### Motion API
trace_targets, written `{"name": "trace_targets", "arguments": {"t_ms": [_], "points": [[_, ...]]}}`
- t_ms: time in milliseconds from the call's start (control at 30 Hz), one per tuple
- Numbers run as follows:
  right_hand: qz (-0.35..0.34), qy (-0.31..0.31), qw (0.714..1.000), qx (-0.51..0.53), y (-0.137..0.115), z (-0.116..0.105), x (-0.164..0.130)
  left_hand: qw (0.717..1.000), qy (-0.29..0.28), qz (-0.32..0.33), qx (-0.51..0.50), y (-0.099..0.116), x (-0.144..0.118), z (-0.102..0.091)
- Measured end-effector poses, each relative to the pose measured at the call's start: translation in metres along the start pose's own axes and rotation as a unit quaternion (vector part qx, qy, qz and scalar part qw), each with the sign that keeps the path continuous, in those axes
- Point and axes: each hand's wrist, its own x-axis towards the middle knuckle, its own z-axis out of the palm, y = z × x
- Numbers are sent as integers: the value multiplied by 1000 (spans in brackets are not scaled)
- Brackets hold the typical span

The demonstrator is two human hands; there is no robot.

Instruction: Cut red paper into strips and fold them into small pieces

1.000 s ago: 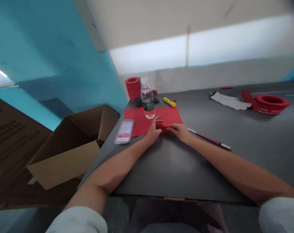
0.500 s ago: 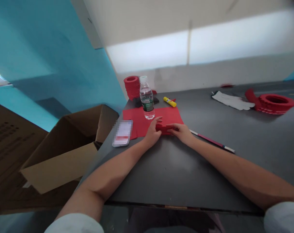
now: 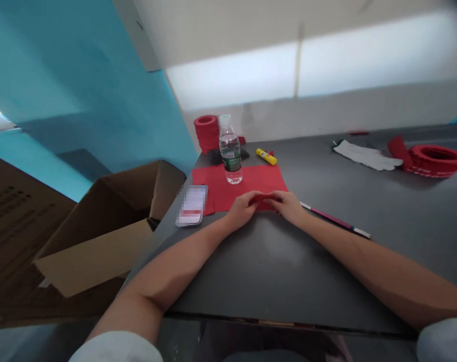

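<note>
Pinches a small red paper piece between left hand and right hand, fingers nearly closed, above a red sheet. Curls the left fingers in, splayed half a second ago, nearer the right. Includes, on the gray tabletop, a bottle at 11 o'clock, phone at 9, glove at 2; off it, a box at 9, blue wall at 10.
</note>
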Motion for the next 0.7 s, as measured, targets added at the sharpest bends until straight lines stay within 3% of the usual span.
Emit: {"name": "trace_targets", "arguments": {"t_ms": [167,267,400,533,600,700], "points": [[23,-7,999,35,-4,0,-1,998,20,-11,53,3,4,-8],[31,8,998,48,-8,-2,-1,979,30,0,200,13,-4,-32],[41,1,997,67,-18,4,4,885,27,-129,447,23,-45,-82],[51,-32,995,83,-37,32,15,791,20,-277,545,22,-93,-112],[58,-54,993,83,-48,50,23,787,22,-298,540,18,-104,-115],[69,-80,991,77,-63,74,38,817,42,-289,497,15,-105,-114]]}}
